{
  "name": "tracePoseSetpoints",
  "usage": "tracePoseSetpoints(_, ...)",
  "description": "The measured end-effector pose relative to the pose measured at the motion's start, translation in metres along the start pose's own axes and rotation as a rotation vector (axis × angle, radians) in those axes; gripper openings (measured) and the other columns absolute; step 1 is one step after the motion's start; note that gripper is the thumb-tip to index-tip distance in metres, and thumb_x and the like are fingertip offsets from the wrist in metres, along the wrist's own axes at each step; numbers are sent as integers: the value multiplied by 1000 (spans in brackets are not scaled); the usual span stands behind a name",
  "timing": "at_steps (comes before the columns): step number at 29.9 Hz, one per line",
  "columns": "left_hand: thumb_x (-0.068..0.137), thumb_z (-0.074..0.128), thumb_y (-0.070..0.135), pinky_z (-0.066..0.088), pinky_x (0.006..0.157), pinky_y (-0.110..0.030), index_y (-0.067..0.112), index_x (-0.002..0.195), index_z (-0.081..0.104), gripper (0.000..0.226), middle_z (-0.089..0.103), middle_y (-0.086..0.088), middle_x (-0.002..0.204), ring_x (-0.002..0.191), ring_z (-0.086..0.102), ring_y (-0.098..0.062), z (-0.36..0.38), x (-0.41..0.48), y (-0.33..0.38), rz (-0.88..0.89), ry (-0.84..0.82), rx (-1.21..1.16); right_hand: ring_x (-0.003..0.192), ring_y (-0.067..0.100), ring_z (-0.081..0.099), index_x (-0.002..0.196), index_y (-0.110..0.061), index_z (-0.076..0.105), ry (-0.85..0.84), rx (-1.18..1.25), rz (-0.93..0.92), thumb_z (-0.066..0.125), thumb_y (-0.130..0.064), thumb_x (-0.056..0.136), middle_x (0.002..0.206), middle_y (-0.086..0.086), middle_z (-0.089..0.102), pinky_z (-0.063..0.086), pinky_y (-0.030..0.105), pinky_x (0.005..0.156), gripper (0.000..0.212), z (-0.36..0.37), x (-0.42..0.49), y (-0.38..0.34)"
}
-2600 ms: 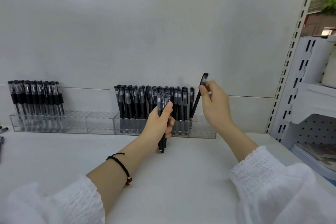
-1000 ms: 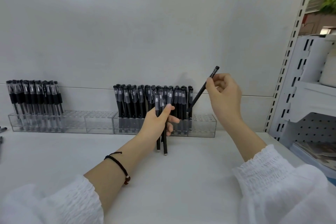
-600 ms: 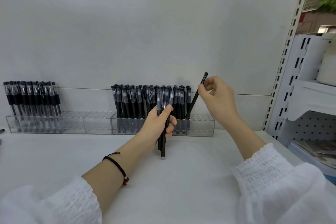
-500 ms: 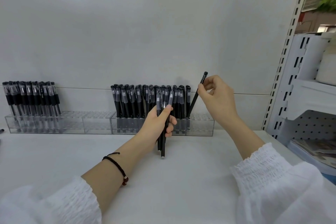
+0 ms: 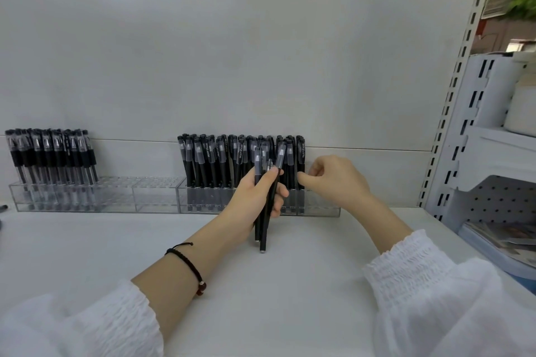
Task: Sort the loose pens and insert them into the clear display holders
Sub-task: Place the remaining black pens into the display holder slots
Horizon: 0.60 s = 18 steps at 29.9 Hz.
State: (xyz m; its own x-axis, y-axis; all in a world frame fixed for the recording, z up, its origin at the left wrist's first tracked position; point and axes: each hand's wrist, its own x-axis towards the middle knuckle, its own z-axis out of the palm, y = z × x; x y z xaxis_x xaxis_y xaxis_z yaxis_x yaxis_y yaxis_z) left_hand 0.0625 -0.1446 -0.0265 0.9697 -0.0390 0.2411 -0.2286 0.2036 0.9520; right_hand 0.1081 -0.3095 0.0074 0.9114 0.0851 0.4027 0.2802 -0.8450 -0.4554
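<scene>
left hand (image 5: pixel 252 200): wrapped round a bundle of pens (image 5: pixel 262 236), a firm grasp
bundle axis: pretty much upright, caps up, tips down by the bench (image 5: pixel 290 298); can't tell if they touch it
right hand (image 5: pixel 333 180): fingers curled, thumb tip right at the end pen (image 5: pixel 300 153) of the row. Honestly can't tell if it's pinching that pen or just beside it
the bit that matters: the bundle's caps sit just left of the right hand, about level with it, so I'd say the right hand plucks the next pen
free slots: the bare end of the holder (image 5: pixel 319 209), right of the end pen, below the right hand
room: shelf upright (image 5: pixel 452 124) is well off to the right and the wall is close behind. The left holder (image 5: pixel 145 197) also has bare holes beside its own pens (image 5: pixel 49 153)
watch out: the row is packed tight, so the next pen probably wants to go straight down
</scene>
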Motion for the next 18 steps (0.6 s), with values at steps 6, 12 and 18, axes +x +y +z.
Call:
tracePoseSetpoints(6,100,50,28,44,47,-24,8,112,52,24,65,-3,69,51,51,-12,2,-4,0,50,-75,40,52,-1,48,75,-13,67,-38,489,-133,59,-37,89,69,1,66,40,22,56,29,-8,-7,-14)
tracePoseSetpoints(12,97,54,30,53,53,-25,13,110,59,22,72,-7,77,58,64,-15,1,-4,-1,68,-81,-2,48,1,48,86,-9,73,-163,759,-193,69,-23,88,72,-3,68,36,12,46,15,-8,-11,-18)
tracePoseSetpoints(18,97,49,43,55,50,-28,21,112,58,29,76,-13,88,64,72,-24,-1,-3,-2,-38,-40,28,47,9,51,82,-11,64,-95,1069,-24,65,-12,89,76,3,69,33,19,38,7,-16,-2,-16)
